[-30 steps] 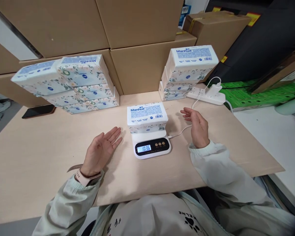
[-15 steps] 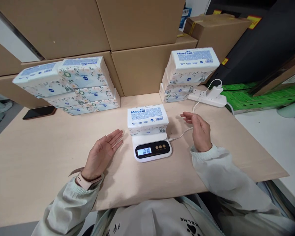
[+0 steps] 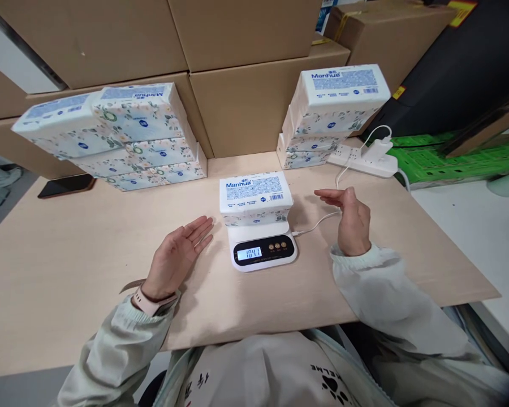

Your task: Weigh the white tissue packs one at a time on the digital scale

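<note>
A pack of tissues (image 3: 255,195) rests on the platform of a white digital kitchen scale (image 3: 263,249), whose lit display reads 104.1. To the left of the scale, my left hand (image 3: 176,257) is held palm up with its fingers stretched out, touching neither pack nor scale. On the other side, my right hand (image 3: 351,220) hovers by the white cable (image 3: 318,227), fingers extended and nothing in them. Both hands are apart from the pack.
Stacked tissue packs stand at the back left (image 3: 146,121) and back right (image 3: 339,104) of the wooden table (image 3: 68,271). Behind them rise cardboard boxes (image 3: 241,113). A phone (image 3: 65,185) lies at left; a white power strip (image 3: 365,161) sits at right.
The display has gone from 104.0 to 104.1. My right hand has turned slightly, its fingers closer together. The camera view has shifted a little; the pack stays on the scale.
</note>
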The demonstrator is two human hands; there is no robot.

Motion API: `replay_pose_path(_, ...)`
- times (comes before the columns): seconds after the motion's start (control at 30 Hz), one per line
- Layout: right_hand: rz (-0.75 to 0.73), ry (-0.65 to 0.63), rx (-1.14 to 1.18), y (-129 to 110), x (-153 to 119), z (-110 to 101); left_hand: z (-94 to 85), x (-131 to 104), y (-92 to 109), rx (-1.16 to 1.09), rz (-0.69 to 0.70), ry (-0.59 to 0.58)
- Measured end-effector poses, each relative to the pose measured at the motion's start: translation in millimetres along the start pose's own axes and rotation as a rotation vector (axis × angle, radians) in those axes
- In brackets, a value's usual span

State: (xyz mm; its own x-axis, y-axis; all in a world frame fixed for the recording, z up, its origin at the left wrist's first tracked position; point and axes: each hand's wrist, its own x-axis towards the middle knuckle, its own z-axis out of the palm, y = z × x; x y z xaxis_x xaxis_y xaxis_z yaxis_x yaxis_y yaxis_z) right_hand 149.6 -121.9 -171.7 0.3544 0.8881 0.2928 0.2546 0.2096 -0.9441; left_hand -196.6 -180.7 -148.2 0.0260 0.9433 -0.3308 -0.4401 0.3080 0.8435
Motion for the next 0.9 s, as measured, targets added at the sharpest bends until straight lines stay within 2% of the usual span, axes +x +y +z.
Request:
replay_pose_path(0.27, -0.032, 0.005, 0.049, 0, 0, 2, -1.6, 1, -1, 0.003, 0.007, -0.014)
replay_pose_path(0.5, 0.004, -0.014, -0.005, -3, -2, -1, -1.3, 4, -3, -0.015, 0.013, -0.024)
replay_pose_path(0.8, 0.022, -0.169, -0.102, -21, -10, -1, 7.1, 10, -3, 0.074, 0.106, -0.152)
replay_pose_path(0.9, -0.05, -0.27, -0.135, -24, -8, 0, 12.0, 17, 0, 0.118, 0.112, -0.187)
